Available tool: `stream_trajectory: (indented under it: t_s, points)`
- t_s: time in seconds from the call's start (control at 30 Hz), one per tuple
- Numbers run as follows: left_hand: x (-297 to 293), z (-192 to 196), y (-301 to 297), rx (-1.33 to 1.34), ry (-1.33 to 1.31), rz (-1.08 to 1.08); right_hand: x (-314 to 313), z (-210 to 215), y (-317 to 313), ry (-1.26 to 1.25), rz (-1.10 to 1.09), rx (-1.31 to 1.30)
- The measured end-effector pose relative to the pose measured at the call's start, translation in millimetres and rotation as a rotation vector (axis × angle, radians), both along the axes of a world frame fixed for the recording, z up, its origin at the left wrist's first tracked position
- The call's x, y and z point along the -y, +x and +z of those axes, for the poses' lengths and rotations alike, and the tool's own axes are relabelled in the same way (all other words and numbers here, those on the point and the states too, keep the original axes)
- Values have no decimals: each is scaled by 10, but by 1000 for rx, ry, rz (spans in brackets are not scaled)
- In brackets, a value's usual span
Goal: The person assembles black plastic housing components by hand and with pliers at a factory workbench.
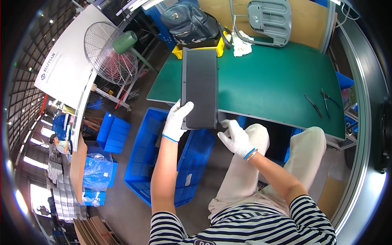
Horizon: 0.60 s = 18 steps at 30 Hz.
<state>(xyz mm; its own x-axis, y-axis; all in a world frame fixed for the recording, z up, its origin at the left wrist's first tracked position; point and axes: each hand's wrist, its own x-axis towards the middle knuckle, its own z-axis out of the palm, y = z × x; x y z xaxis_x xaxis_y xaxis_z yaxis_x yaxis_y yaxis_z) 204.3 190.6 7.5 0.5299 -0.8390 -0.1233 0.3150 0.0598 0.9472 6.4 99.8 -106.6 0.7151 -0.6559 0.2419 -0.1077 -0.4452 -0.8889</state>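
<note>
A long dark grey rectangular plastic panel with raised edges (200,87) is held up over the near left edge of the green table. My left hand (177,119), in a white glove with a blue cuff, is closed on the panel's lower left side, its thumb lying on the front face. Close to the lower right corner is my right hand (237,139), gloved the same way. Its fingers are bent but apart, and nothing shows between them. Under the panel, a blue plastic crate (141,163) stands on the floor.
On the green table (269,83) lie pliers (326,102), a slim dark tool (313,105), white gloves (242,45) and a grey plastic frame (269,20). A black backpack (191,24) sits in a yellow crate (177,52). A fan (111,53) stands at the left, near blue bins (113,132).
</note>
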Motion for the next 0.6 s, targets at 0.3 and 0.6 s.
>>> stream_trajectory:
  t_s: [0.3,0.6]
  points:
    - [250,-155,330,51,96,-122,65,-108,-33,85,-48,-42]
    - [484,-196,589,43,131,-207,135,-99,-60,164,-33,-40]
